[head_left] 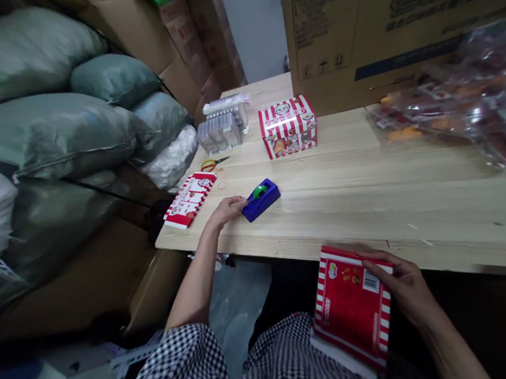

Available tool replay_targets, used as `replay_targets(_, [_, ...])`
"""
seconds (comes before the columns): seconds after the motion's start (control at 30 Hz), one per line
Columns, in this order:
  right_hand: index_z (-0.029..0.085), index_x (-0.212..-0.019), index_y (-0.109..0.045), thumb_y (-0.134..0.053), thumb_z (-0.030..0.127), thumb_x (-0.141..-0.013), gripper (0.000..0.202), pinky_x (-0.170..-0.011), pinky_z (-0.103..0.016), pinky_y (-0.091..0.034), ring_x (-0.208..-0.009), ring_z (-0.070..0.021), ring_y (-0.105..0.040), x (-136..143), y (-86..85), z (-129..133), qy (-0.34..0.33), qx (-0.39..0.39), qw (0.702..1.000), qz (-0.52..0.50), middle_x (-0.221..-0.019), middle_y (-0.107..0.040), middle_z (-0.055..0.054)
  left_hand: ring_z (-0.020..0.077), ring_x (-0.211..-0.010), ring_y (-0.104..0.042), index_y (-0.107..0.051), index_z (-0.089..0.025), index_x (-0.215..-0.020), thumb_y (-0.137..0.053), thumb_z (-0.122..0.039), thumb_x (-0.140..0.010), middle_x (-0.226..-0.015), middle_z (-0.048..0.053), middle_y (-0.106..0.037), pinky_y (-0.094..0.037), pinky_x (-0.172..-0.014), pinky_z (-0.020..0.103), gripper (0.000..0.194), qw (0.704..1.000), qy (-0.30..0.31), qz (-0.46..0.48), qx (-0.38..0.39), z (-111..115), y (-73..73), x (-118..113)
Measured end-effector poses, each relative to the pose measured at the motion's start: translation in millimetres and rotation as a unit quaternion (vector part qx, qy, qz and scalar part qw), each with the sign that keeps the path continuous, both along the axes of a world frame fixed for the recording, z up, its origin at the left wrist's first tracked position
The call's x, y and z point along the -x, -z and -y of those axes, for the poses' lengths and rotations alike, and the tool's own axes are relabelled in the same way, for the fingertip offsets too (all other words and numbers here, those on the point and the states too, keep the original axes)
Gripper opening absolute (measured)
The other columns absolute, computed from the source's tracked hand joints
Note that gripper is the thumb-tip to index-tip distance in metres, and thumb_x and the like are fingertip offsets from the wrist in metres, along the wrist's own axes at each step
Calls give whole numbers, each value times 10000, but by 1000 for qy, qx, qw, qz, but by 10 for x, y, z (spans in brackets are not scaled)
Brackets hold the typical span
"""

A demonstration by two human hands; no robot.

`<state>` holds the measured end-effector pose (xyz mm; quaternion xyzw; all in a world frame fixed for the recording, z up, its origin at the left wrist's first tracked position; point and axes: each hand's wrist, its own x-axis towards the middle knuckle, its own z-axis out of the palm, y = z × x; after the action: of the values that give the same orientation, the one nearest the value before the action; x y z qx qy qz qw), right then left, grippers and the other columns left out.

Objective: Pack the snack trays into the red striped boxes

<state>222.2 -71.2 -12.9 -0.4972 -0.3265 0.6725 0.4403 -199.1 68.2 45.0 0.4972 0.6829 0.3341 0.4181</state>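
Note:
At the near left of the table, my left hand point(229, 210) has its fingers pinched together against the left end of a blue tape dispenser point(262, 201). A green tape roll point(260, 191) sits inside the dispenser. What lies between the fingertips is too small to tell. My right hand point(405, 283) grips a red cardboard box point(352, 309) with striped white edges by its upper right side. This box is tilted over my lap, just off the table's front edge, with a barcode facing up and a white flap at its lower end.
On the wooden table point(332, 196) stand a striped box point(289, 128) and clear plastic cases point(219, 133). Yellow-handled scissors point(212, 164) lie near a flat printed carton point(190, 198). Bagged items point(484, 92) and a large carton point(396, 4) occupy the right; stuffed sacks point(44, 134) the left.

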Motion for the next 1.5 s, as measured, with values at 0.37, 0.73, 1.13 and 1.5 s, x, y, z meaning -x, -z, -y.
replay_targets(0.37, [283, -946, -795, -869, 389, -695, 282, -653, -377, -621, -743, -281, -759, -29, -100, 29, 7, -26, 999, 25, -978, -795, -71, 257, -945, -671, -674, -98, -661, -839, -384, -545, -1089, 188, -737, -561, -822, 424, 350, 978, -37, 204, -8, 93, 68, 18])
replay_targets(0.73, [268, -943, -791, -879, 369, -681, 293, -703, -371, -635, -795, -270, -760, 53, -341, -48, 43, -30, 999, 0, -999, -792, -70, 184, -884, -665, -686, -110, -728, -821, -448, -603, -1033, 117, -739, -515, -892, 351, 384, 976, -127, 150, -89, 353, 471, -3])
replay_targets(1.13, [315, -1064, -749, -659, 150, -891, 255, -1027, -480, -506, -1133, -260, -669, 406, -1045, -123, 150, -438, 863, 201, -1185, -724, -49, 135, -681, -628, -772, -168, -965, -731, -350, -822, -737, 14, -697, -525, -732, 274, 235, 955, -99, 167, -224, 1096, -491, -1237])
replay_targets(1.5, [345, -1177, -704, -606, 93, -920, 373, -1016, -470, -531, -1213, -257, -631, 493, -873, -85, 90, -495, 832, 234, -1310, -664, -48, 118, -564, -650, -251, -217, -1540, -832, -300, -740, -706, -18, -706, -526, -610, 232, 992, 912, -8, 395, -106, 1174, -732, -2254])
